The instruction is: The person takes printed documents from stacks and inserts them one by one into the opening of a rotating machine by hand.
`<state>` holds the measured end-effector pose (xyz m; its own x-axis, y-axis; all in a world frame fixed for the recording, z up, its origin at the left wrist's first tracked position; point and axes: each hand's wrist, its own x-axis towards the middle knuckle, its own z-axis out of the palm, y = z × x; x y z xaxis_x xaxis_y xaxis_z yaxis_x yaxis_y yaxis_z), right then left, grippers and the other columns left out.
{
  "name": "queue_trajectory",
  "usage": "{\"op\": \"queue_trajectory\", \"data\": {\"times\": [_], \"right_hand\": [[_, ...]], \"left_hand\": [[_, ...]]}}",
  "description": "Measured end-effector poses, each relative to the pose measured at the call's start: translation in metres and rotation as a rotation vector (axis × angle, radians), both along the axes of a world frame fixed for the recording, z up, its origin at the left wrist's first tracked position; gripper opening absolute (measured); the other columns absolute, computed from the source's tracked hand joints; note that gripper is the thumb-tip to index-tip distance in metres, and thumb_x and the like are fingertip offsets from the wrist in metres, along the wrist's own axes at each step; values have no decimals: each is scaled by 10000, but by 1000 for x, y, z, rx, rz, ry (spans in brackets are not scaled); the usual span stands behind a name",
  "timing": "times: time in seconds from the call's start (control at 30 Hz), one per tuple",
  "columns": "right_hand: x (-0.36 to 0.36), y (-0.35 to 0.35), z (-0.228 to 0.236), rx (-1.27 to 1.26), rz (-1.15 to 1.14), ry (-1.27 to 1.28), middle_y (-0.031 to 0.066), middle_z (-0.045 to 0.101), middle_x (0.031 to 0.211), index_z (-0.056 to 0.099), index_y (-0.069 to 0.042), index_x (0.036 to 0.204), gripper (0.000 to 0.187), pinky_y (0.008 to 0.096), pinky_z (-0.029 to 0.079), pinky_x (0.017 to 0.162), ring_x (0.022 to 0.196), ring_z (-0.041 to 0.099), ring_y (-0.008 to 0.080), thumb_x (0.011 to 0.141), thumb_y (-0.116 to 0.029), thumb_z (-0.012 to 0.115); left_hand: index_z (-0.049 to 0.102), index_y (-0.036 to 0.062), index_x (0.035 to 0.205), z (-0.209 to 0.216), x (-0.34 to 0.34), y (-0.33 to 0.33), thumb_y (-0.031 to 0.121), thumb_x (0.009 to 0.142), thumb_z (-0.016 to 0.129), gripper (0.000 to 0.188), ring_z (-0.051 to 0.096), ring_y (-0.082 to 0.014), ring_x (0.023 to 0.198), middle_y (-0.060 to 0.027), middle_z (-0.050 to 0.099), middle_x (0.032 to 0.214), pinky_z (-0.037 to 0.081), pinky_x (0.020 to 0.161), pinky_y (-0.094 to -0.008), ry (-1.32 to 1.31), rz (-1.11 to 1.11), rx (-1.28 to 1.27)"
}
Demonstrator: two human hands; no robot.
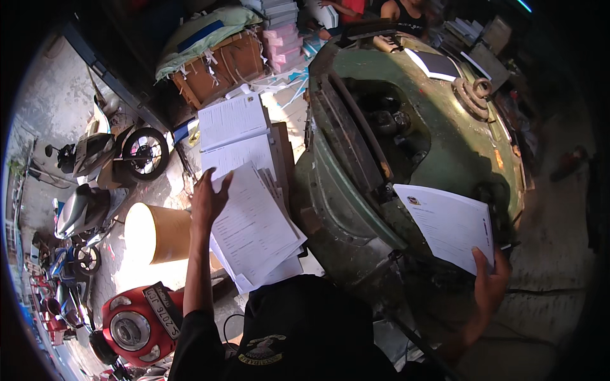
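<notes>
My right hand (490,279) grips a thin sheaf of white printed paper (445,223) by its lower right corner, thumb on top, over the near right side of a green machine (362,66). At the left edge of a loose pile of printed sheets (254,228), my left hand (210,198) has thumb and fingers spread apart. I cannot tell whether its fingertips touch the paper. The pile lies fanned and uneven in front of my body. Just beyond it, more stacked forms (234,120) reach away from me.
A cream bin (155,233) stands left of the pile. Motorcycles (95,152) and a red scooter (136,327) line the left side. The machine carries an iron ring weight (471,100) and a dark-topped paper stack (435,65). Two people (406,16) are at the back beyond it.
</notes>
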<state>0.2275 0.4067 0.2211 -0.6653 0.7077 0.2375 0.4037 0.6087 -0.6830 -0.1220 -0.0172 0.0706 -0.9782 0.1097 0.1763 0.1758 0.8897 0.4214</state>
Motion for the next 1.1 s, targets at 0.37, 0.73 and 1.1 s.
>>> {"op": "queue_trajectory", "data": {"times": [0.37,0.73,1.1], "right_hand": [[-3,-4,-7,45,161,-38,170,650,769,657,46,925,145,292,477,658,680,607,173,896,-92,690],[27,18,-7,498,-11,-86,94,662,859,671,-35,910,139,399,345,936,871,576,280,808,-114,722],[5,42,-17,418,-156,3,111,678,898,672,-47,962,175,415,352,901,918,531,300,826,-124,751]], "left_hand": [[634,-46,1193,-29,7,-36,547,972,540,640,699,-390,935,-285,693,1034,541,831,-437,-281,-62,172],[242,-60,1511,-82,82,-49,715,646,787,1282,324,-468,1383,-312,323,1509,295,1096,-627,-30,406,-57],[298,108,1554,-94,85,-23,676,593,842,1242,214,-538,1424,-382,179,1549,237,1105,-681,-1,379,177]]}}
